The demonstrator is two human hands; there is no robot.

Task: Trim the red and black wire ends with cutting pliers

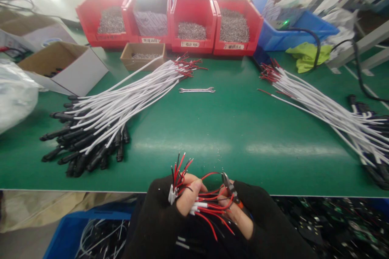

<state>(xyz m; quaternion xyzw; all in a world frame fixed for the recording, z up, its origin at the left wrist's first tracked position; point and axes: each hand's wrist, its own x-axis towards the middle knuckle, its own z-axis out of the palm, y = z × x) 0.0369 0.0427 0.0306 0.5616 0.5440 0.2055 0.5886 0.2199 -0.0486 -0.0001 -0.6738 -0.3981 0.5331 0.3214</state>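
Observation:
My left hand [189, 195] is closed around a bundle of short cables whose red and black wires [209, 210] stick out on both sides of the fist. Bits of white sheath show among them. In my right hand [235, 210] is a pair of cutting pliers [230, 186] with an orange handle, jaws pointing up. A red wire loops from the left hand to the jaws; whether they bite on it I cannot tell. Both hands are at the table's front edge, close together. Small pale specks lie on the green table [194, 129] just beyond.
White cables with black connectors [121, 97] lie at left; a similar bundle [325, 109] at right. A wrench [197, 90] lies between them. Red bins [193, 44] of small metal parts, a small cardboard box [142, 64] and a blue crate [304, 36] stand behind. A blue bin [65, 230] sits below left.

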